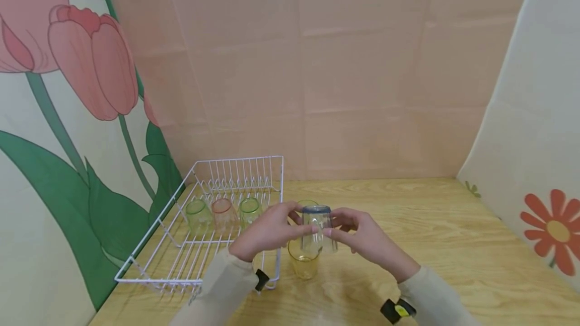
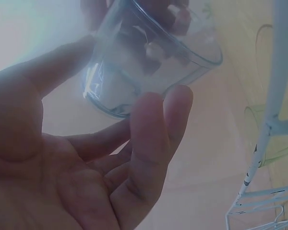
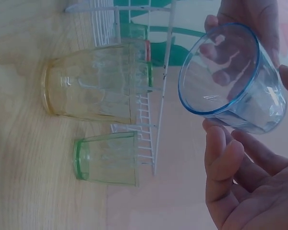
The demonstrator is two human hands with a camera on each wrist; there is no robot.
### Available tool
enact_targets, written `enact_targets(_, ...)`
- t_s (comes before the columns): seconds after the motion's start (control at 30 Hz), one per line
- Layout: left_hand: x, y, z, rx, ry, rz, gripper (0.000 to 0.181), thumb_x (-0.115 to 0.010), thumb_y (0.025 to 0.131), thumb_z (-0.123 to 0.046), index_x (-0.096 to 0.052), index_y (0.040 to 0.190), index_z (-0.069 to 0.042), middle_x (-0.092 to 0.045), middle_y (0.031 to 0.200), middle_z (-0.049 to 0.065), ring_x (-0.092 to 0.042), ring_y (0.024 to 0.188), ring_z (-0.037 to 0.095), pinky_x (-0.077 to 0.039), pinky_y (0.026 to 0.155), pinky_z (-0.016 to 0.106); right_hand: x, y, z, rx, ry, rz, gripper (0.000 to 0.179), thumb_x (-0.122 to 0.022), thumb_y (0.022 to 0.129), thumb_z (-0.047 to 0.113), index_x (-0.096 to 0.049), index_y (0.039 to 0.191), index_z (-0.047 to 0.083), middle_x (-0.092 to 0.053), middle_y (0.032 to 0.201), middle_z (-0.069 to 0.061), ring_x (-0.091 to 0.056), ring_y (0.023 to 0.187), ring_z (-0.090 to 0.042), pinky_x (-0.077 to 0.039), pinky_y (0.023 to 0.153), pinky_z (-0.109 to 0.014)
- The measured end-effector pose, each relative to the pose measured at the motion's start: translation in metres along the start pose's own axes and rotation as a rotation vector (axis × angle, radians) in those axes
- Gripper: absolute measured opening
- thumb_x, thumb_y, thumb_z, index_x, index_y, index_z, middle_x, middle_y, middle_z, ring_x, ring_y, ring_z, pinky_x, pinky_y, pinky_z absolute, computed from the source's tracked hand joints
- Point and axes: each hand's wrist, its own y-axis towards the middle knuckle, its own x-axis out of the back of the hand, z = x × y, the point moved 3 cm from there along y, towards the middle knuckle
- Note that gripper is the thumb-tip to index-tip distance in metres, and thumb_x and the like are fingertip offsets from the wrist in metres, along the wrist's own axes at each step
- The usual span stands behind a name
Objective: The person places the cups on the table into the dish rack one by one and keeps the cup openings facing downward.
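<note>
Blue-rimmed glass [image 1: 318, 219] sits pinched between facing hands [image 1: 274, 228] [image 1: 367, 234].

Soft, even light fills the head view, catching the creases of the pink backdrop [image 1: 362, 74]. The left wrist view is hazy, glaring white at upper left, with the left hand [image 2: 84, 179] in shade. The right wrist view looks dim and bluish, small highlights glinting on the blue-rimmed glass [image 3: 254, 103].
</note>
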Motion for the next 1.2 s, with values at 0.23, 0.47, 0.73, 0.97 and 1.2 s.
enact_targets(0.23, -0.0004, -0.0026, -0.0026, -0.006, 0.01, 0.006, 0.056, -0.077, 0.088, -0.039, -0.059, 0.129, -0.007, -0.066, 0.103, 0.006, -0.065, 0.07, 0.023, -0.054, 0.06, 0.033, 0.0015, 0.0002, 0.0018, 0.014, -0.008, 0.014, 0.049, -0.071, 0.093, 0.039, -0.061, 0.13, 0.009, -0.069, 0.105, -0.008, -0.059, 0.082, -0.023, -0.046, 0.051, -0.03)
enact_targets(0.47, 0.0003, -0.0035, -0.0023, -0.006, -0.002, 0.018, 0.056, -0.077, 0.088, -0.04, -0.058, 0.128, -0.007, -0.065, 0.104, 0.007, -0.067, 0.076, 0.031, -0.055, 0.061, 0.034, 0.0011, -0.0016, 0.0018, 0.046, -0.02, 0.016, 0.047, -0.071, 0.093, 0.038, -0.061, 0.13, 0.01, -0.068, 0.103, -0.007, -0.061, 0.083, -0.023, -0.049, 0.054, -0.032)
enact_targets(0.73, 0.0004, -0.0021, -0.0007, -0.039, 0.043, 0.039, 0.045, -0.076, 0.088, -0.045, -0.062, 0.119, -0.015, -0.065, 0.106, 0.002, -0.063, 0.088, 0.016, -0.054, 0.072, 0.034, -0.0003, -0.0027, 0.0016, 0.087, -0.002, 0.064, 0.044, -0.069, 0.095, 0.035, -0.06, 0.133, 0.014, -0.066, 0.109, -0.007, -0.062, 0.089, -0.025, -0.052, 0.057, -0.035)
enact_targets(0.97, 0.0, -0.0043, -0.0035, -0.042, 0.023, 0.08, 0.041, -0.078, 0.086, -0.043, -0.063, 0.115, -0.019, -0.065, 0.111, 0.002, -0.063, 0.096, 0.018, -0.054, 0.078, 0.035, -0.0004, -0.0043, 0.0034, 0.128, 0.017, 0.11, 0.043, -0.069, 0.096, 0.031, -0.059, 0.135, 0.018, -0.066, 0.117, -0.006, -0.062, 0.091, -0.026, -0.053, 0.056, -0.034)
enact_targets(1.2, 0.0013, -0.0049, -0.0072, -0.085, 0.037, 0.032, 0.044, -0.079, 0.085, -0.042, -0.063, 0.117, -0.016, -0.065, 0.113, 0.005, -0.063, 0.095, 0.017, -0.054, 0.075, 0.034, -0.0035, -0.0043, 0.005, 0.152, -0.025, 0.094, 0.049, -0.074, 0.092, 0.031, -0.057, 0.135, 0.014, -0.063, 0.121, -0.009, -0.06, 0.094, -0.026, -0.052, 0.067, -0.033)
